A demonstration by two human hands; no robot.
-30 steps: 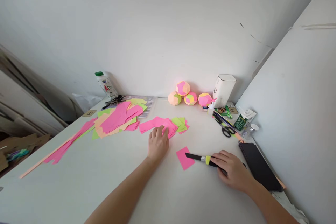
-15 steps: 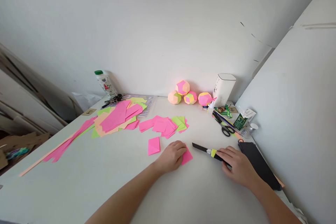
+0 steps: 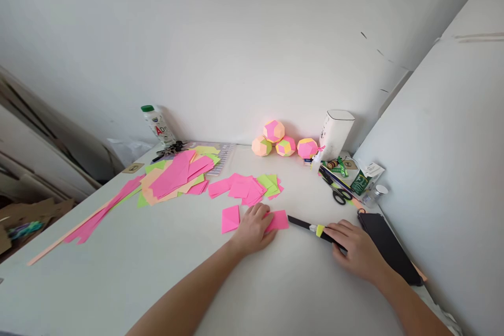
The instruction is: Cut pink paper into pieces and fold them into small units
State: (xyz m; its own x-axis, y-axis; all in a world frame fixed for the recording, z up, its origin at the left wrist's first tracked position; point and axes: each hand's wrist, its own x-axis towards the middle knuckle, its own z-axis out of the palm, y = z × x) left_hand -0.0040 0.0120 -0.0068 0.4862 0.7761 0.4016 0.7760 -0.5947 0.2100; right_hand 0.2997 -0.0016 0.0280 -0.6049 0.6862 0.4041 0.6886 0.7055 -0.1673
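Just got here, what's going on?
At a white table, a person's left hand rests on a flat pink paper piece. The right hand holds a black utility knife with a yellow collar; its tip is right by that piece's edge, though contact can't be told. A separate pink paper rectangle lies left of the left hand. Loose pink paper pieces lie beyond, and four multicoloured faceted balls sit by the wall.

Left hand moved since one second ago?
Yes. Against the paper balls, the left hand has shifted rightward and lower in view.
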